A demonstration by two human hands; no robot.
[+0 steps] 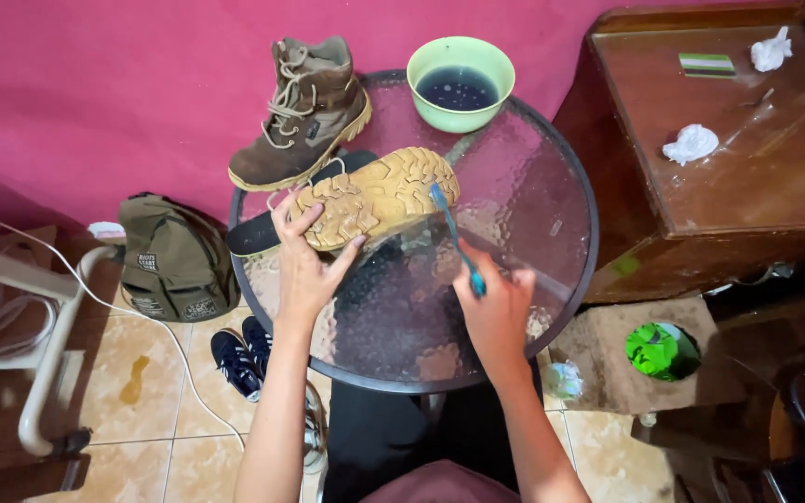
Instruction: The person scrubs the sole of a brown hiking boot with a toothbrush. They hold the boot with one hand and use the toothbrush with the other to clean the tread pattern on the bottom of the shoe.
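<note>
Two hands are busy over the round glass worktop (552,279). The left hand (305,256) presses spread fingers on the heel end of a boot (375,196) lying sole-up near the worktop's middle. The right hand (496,303) is clenched around a blue toothbrush (454,237), its bristles touching the toe of the tan lugged sole. That boot looks stiff and fairly heavy, its rubber tread grippy; the heel seems the firm place to hold. Beyond stand its upright brown partner (305,112) and a green bowl (460,84) of dark liquid.
</note>
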